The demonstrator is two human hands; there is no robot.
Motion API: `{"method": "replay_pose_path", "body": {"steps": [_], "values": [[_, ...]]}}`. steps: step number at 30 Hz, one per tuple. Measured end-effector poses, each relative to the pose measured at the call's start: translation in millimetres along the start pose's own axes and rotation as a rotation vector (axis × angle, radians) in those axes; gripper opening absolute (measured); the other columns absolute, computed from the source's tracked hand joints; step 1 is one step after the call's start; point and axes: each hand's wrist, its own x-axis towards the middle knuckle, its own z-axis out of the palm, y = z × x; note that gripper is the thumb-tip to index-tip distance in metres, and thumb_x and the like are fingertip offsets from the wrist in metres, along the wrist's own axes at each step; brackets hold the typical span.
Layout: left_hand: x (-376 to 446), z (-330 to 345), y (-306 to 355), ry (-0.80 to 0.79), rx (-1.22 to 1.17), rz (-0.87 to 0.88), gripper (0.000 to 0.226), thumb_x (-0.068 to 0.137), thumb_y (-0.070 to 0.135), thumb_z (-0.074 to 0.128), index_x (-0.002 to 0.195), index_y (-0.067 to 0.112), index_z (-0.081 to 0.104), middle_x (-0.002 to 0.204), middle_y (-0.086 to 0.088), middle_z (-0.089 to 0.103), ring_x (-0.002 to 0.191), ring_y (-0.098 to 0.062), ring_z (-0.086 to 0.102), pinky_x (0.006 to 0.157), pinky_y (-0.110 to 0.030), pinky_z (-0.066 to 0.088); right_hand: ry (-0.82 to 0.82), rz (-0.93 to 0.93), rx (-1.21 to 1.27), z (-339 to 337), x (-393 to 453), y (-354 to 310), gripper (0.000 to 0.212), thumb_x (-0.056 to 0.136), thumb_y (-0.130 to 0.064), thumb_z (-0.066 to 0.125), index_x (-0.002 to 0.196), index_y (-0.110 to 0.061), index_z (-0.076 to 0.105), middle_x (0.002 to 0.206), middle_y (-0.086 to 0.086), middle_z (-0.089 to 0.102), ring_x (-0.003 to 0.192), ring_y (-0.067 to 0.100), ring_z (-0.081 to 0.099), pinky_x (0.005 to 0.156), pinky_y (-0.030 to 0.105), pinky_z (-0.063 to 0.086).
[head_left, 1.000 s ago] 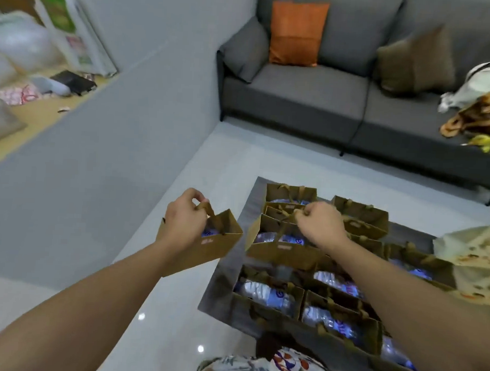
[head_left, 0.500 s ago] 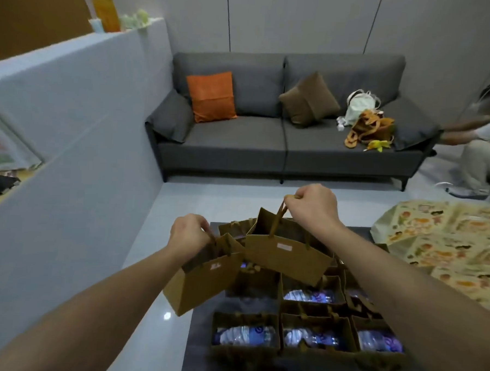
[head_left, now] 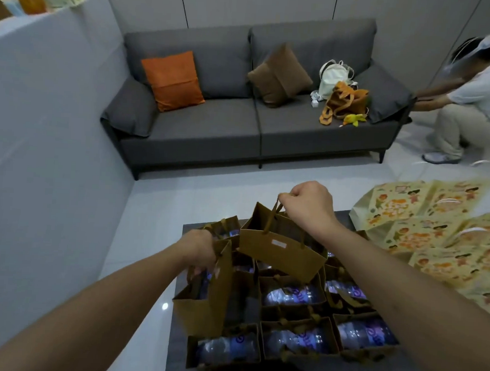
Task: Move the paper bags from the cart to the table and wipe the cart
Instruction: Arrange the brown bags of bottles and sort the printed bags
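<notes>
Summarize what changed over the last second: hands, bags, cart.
The right hand has lifted its paper bag by the handles clear of the rows on the cart; a second ago it only gripped them. The left hand still holds its own bag, now hanging lower. The other bags stayed put.

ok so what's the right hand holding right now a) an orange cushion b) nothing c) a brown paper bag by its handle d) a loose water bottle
c: the right hand is curled round the handle of a brown paper bag, lifted above the other bags on the cart.
</notes>
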Motion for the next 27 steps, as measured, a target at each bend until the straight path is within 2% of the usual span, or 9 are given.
{"method": "replay_pose_path", "body": {"steps": [4, 6, 8, 10, 12, 17, 20, 24, 27], "values": [[4, -14, 11, -0.031, 0.224, -0.019, 0.011, 0.084, 0.019, 0.076, 0.089, 0.009, 0.075, 0.077, 0.0, 0.066, 0.08, -0.014, 0.069, 0.077, -0.025, 0.06, -0.035, -0.004, 0.001, -3, 15, 1, 0.041, 0.089, -0.022, 0.063, 0.052, -0.006, 0.056, 0.048, 0.004, 0.04, 0.047, 0.017, 0.042, 0.056, 0.034, 0.049], [4, -17, 11, -0.027, 0.254, -0.013, 0.015, 0.083, 0.017, 0.077, 0.096, 0.009, 0.074, 0.075, 0.001, 0.061, 0.08, -0.015, 0.065, 0.076, -0.025, 0.058, -0.037, 0.008, 0.011, -3, 20, 0, 0.039, 0.089, -0.024, 0.063, 0.054, -0.007, 0.058, 0.049, 0.005, 0.04, 0.048, 0.018, 0.041, 0.056, 0.034, 0.046], [4, -17, 8, -0.023, 0.21, -0.016, 0.014, 0.085, 0.013, 0.074, 0.097, 0.007, 0.072, 0.07, 0.001, 0.059, 0.069, -0.013, 0.064, 0.067, -0.023, 0.057, -0.027, 0.029, 0.026, 0, 20, -3, 0.037, 0.088, -0.024, 0.062, 0.054, -0.01, 0.057, 0.051, 0.006, 0.041, 0.049, 0.019, 0.041, 0.054, 0.033, 0.042], [2, -15, 4, -0.027, 0.131, -0.008, 0.007, 0.089, 0.011, 0.07, 0.084, 0.007, 0.068, 0.063, -0.001, 0.063, 0.055, -0.011, 0.064, 0.059, -0.021, 0.057, -0.005, 0.05, 0.032, 1, 16, -8, 0.037, 0.089, -0.024, 0.062, 0.055, -0.011, 0.055, 0.052, 0.006, 0.043, 0.05, 0.018, 0.042, 0.054, 0.03, 0.04], [1, -10, -2, -0.083, 0.089, -0.012, 0.017, 0.09, 0.015, 0.072, 0.076, 0.009, 0.064, 0.062, -0.002, 0.067, 0.054, -0.011, 0.066, 0.063, -0.023, 0.06, 0.026, 0.078, 0.034, 1, 12, -9, 0.038, 0.09, -0.023, 0.061, 0.055, -0.011, 0.055, 0.052, 0.005, 0.044, 0.05, 0.018, 0.042, 0.053, 0.027, 0.038], [6, 5, -21, -0.012, 0.004, 0.023, 0.018, 0.09, 0.028, 0.069, 0.087, 0.01, 0.073, 0.072, -0.001, 0.07, 0.067, -0.015, 0.068, 0.078, -0.031, 0.059, 0.091, 0.131, 0.013, 0, -6, -14, 0.039, 0.09, -0.026, 0.062, 0.057, -0.005, 0.057, 0.053, 0.006, 0.044, 0.051, 0.02, 0.042, 0.054, 0.027, 0.037], [8, 10, -27, 0.023, 0.017, 0.075, 0.02, 0.088, 0.033, 0.07, 0.083, 0.013, 0.073, 0.077, -0.002, 0.07, 0.071, -0.015, 0.067, 0.073, -0.031, 0.055, 0.095, 0.13, 0.002, 0, -21, -14, 0.041, 0.092, -0.025, 0.062, 0.055, -0.009, 0.055, 0.052, 0.005, 0.043, 0.05, 0.018, 0.041, 0.05, 0.023, 0.033], [14, 20, -28, -0.009, 0.096, 0.125, 0.029, 0.09, 0.038, 0.07, 0.096, 0.01, 0.075, 0.092, -0.006, 0.07, 0.09, -0.021, 0.068, 0.075, -0.034, 0.053, 0.114, 0.115, -0.041, -2, -41, -7, 0.04, 0.086, -0.024, 0.062, 0.053, -0.004, 0.057, 0.052, 0.014, 0.051, 0.051, 0.029, 0.047, 0.05, 0.033, 0.043], [23, 31, -29, -0.028, 0.082, 0.132, 0.029, 0.091, 0.037, 0.07, 0.1, 0.009, 0.075, 0.101, -0.009, 0.071, 0.098, -0.022, 0.069, 0.087, -0.035, 0.056, 0.11, 0.121, -0.077, -3, -52, 1, 0.037, 0.087, -0.026, 0.062, 0.061, 0.001, 0.067, 0.056, 0.017, 0.058, 0.053, 0.027, 0.052, 0.051, 0.033, 0.045]]}}
